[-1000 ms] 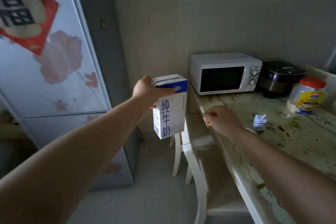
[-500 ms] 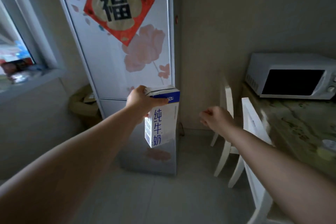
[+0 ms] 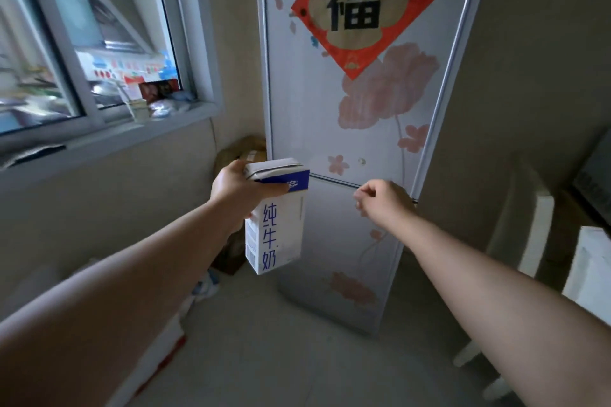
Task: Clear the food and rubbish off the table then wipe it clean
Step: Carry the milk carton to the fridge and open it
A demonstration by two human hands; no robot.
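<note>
While the left hand (image 3: 239,190) grips a white and blue milk carton (image 3: 276,218) by its top, thumb laid across the blue band and fingers wrapped behind, the carton hangs upright in the air, its lower end tipped slightly toward the camera. It is held in front of a tall fridge (image 3: 360,129), whose pale doors carry a pink flower print and a red diamond-shaped paper (image 3: 363,6) with a black character on a gold ground. The seam between the upper and lower door runs just behind the carton's top. Beside it, the right hand (image 3: 383,201) is raised at about the same height, apart from the carton, its fingers curled loosely inward and holding nothing. It sits close to the right edge of the fridge at the door seam, though whether it touches the door is hard to tell. To the left, a window (image 3: 82,43) with a grey frame has small cluttered items on its sill. A brownish bag or bundle (image 3: 241,150), blurred, sits in the corner between wall and fridge. At the right edge a white chair (image 3: 529,215) shows, blurred.
</note>
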